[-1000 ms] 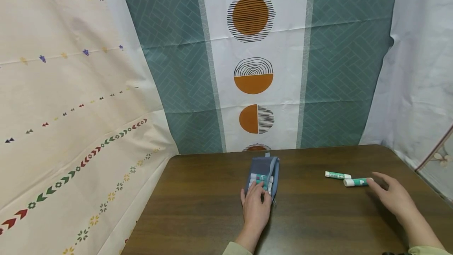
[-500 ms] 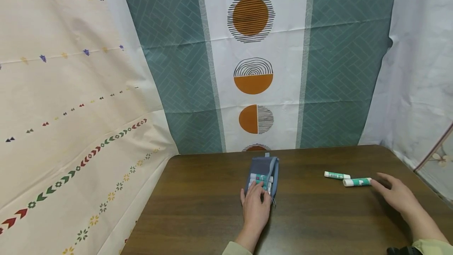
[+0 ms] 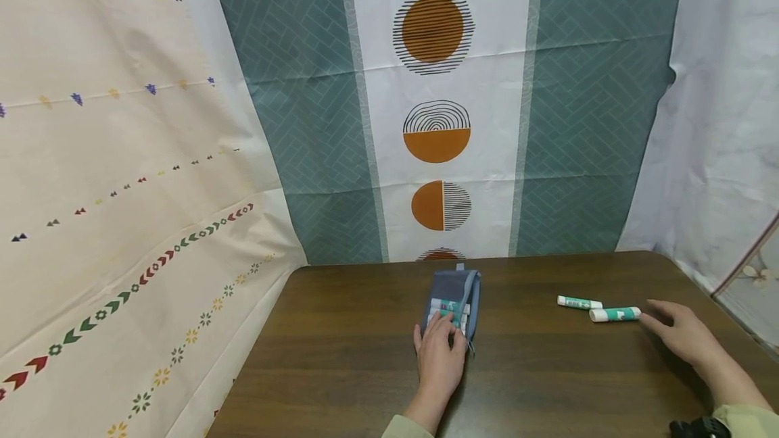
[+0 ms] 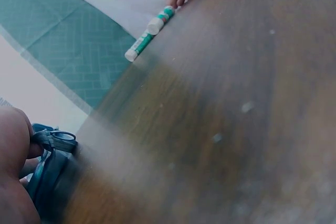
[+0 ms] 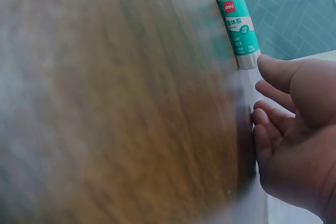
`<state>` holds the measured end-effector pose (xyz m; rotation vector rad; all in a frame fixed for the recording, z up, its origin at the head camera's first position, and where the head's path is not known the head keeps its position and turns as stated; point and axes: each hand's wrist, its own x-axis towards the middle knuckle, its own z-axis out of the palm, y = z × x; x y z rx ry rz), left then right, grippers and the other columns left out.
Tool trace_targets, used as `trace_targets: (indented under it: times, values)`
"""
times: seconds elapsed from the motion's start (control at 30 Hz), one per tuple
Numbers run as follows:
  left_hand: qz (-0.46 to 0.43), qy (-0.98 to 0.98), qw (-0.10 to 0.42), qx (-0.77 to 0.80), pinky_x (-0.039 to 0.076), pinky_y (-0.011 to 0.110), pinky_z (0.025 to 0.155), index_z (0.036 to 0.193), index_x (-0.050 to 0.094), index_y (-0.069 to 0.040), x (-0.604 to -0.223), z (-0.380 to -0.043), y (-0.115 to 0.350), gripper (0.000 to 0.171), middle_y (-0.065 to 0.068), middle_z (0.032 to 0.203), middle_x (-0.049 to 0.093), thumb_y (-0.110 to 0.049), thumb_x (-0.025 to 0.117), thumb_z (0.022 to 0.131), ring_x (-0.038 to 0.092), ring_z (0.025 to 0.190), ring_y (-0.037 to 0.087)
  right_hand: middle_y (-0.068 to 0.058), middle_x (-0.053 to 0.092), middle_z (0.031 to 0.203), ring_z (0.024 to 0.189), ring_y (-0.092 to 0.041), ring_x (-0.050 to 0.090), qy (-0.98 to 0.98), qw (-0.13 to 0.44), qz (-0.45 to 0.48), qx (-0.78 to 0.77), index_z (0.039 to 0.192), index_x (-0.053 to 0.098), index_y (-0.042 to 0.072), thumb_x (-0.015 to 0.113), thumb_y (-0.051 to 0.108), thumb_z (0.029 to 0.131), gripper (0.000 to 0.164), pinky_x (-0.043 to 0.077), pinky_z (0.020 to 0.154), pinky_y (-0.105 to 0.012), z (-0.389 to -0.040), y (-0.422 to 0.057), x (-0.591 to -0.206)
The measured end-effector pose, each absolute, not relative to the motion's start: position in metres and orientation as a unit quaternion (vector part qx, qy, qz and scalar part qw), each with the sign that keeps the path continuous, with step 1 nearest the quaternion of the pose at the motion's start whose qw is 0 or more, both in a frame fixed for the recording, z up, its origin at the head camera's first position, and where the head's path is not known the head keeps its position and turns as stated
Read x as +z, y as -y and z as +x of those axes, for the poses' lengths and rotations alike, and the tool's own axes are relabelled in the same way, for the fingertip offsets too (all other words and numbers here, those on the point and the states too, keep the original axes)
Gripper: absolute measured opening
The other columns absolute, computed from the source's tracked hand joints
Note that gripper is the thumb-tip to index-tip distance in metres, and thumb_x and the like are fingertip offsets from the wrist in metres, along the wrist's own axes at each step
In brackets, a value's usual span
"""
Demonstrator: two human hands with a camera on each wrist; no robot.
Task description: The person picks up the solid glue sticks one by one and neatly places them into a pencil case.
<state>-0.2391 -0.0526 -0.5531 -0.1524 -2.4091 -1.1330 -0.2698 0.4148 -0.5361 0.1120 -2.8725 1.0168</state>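
A grey-blue zip pouch [image 3: 447, 283] lies on the brown table, with white-and-green sticks [image 3: 447, 305] showing in it. My left hand [image 3: 439, 361] rests on its near part, fingertips over those sticks; the fingers hide some of them. At the right, two glue sticks lie end to end: a thinner one [image 3: 579, 303] and a thicker one [image 3: 615, 314]. In the right wrist view the thicker glue stick [image 5: 240, 25] shows a green label. My right hand [image 3: 686, 338] rests beside its right end, thumb tip close to it, fingers loosely bent and holding nothing.
The wooden table [image 3: 341, 357] ends at a patterned cloth [image 3: 322, 120] behind. A cream cloth [image 3: 152, 174] hangs along the left side and a white one [image 3: 718, 154] at the right. A black band [image 3: 700, 427] sits at my right wrist.
My right hand has drawn slightly to the right, so its thumb no longer overlaps the thicker glue stick's end. My left hand and the pouch have stayed put.
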Motion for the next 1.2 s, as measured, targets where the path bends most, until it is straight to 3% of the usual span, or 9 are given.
trace_targets:
  times: [0.5,1.0,1.2]
  values:
    - [-0.060,0.877,0.242,-0.412,0.025,0.079,0.121,0.078,0.061,-0.020,-0.555,-0.239,0.052,0.024,0.004,0.137,0.077,-0.009,0.069,0.098,0.062,0.142,0.032,-0.055,0.032,0.143,0.132,-0.077,0.027,0.955,0.062,0.023,0.288,0.139,0.053,-0.021,0.060,0.027,0.113,0.055,0.021,0.105,-0.088,-0.266,-0.408,-0.541]
    - [-0.057,0.877,0.236,-0.415,0.024,0.079,0.122,0.078,0.062,-0.022,-0.555,-0.240,0.053,0.025,0.003,0.138,0.077,-0.009,0.069,0.098,0.062,0.143,0.031,-0.056,0.030,0.144,0.130,-0.078,0.028,0.956,0.062,0.033,0.284,0.148,0.052,-0.014,0.067,0.026,0.110,0.057,0.022,0.098,-0.087,-0.264,-0.402,-0.536]
    - [-0.059,0.876,0.239,-0.414,0.024,0.079,0.122,0.078,0.062,-0.021,-0.555,-0.239,0.053,0.024,0.005,0.137,0.077,-0.009,0.069,0.098,0.062,0.142,0.032,-0.055,0.035,0.143,0.130,-0.075,0.032,0.957,0.073,0.040,0.278,0.142,0.059,-0.013,0.071,0.025,0.107,0.053,0.022,0.100,-0.086,-0.265,-0.403,-0.538]
